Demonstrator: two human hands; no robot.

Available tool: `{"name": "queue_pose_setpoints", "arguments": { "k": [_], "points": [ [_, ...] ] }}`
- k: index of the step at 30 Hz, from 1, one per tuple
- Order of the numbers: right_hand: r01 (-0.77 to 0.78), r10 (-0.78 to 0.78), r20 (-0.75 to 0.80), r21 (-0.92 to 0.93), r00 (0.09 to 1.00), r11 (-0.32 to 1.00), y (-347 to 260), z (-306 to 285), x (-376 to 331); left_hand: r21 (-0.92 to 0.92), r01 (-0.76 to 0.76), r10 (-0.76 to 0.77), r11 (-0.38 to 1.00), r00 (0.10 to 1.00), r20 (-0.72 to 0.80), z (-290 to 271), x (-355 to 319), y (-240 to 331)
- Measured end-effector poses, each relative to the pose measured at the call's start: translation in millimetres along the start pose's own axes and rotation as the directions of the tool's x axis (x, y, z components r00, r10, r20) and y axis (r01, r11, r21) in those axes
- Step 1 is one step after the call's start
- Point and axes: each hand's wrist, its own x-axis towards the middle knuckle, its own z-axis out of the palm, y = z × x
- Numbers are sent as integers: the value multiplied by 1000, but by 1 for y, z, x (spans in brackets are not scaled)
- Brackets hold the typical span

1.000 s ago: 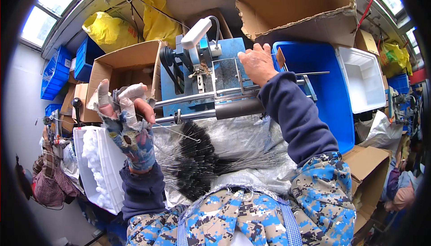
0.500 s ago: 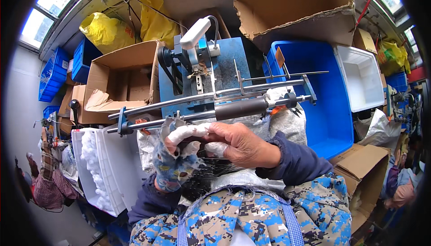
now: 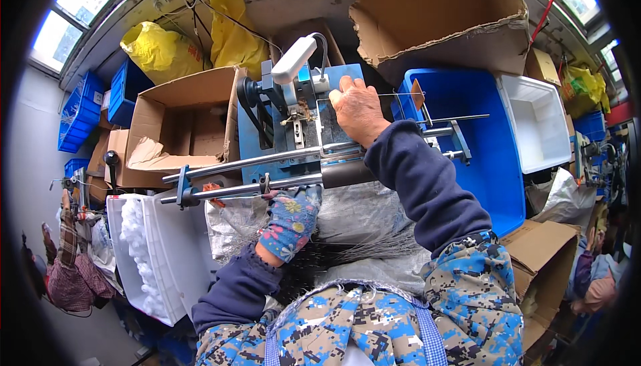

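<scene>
My left hand [image 3: 291, 214], in a patterned blue fabric covering, is at the front metal rod [image 3: 247, 188], close to the left end of the dark roller [image 3: 346, 173]. Its fingers are mostly hidden. My right hand [image 3: 360, 111] reaches over the rods to the blue machine [image 3: 264, 155], fingers curled down at the thin metal bracket on its right side. Whatever those fingers hold is covered by the hand. Thin, hair-like metal wires [image 3: 374, 244] lie across my lap on whitish sacking [image 3: 360, 209].
A blue bin [image 3: 484, 192] and a white tub [image 3: 538, 122] stand to the right. Cardboard boxes [image 3: 217, 80] flank the machine. At left, a white crate [image 3: 177, 259] holds white fluffy pieces. Other people work at both far sides.
My hands have moved apart from together before the roller. The right has gone forward over the rods to the machine; the left has shifted slightly right, to the front rod.
</scene>
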Motion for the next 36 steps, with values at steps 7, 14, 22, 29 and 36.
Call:
{"name": "queue_pose_setpoints", "arguments": {
  "k": [7,14,22,29,36],
  "points": [
    [4,-4,-7,-18,1000,1000,-3,1,-2,-129,-98,47,987,935,-351,-35,-37,-17],
    [-6,8,-9,152,1000,988,4,15,5,-805,-82,-546,587,694,-469,-92,-66,-28],
    [-87,89,-15,97,996,991,12,8,-4,-921,-336,-611,197,693,-383,-95,-76,-38],
    [-113,106,90,68,990,991,3,-11,-44,-935,-337,-669,114,669,-322,-80,-77,-41],
    [-129,121,60,151,991,980,-22,2,-35,-930,-363,-688,-48,687,-232,-76,-86,-48]
  ]
}}
